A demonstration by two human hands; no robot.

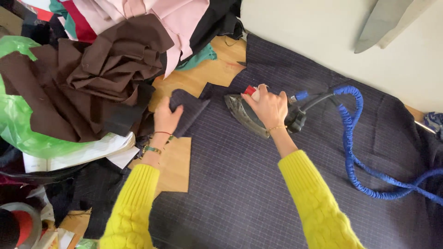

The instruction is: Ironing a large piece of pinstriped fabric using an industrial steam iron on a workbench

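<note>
My right hand (269,107) grips the handle of a steam iron (243,115), whose metal soleplate rests on a dark checked fabric (258,184) spread over the table. A blue coiled hose (353,152) and a black cable run from the back of the iron toward the right. My left hand (165,117) pinches a small dark piece of fabric (190,110) at the left edge of the checked cloth, just left of the iron's tip. Both arms wear yellow knitted sleeves.
A heap of brown cloth (106,69) lies at the left with pink and black pieces behind it. A green plastic bag (18,124) and white papers (92,152) sit at the left edge. Brown cardboard pattern pieces (177,168) lie under the fabric. A white wall (323,32) is beyond.
</note>
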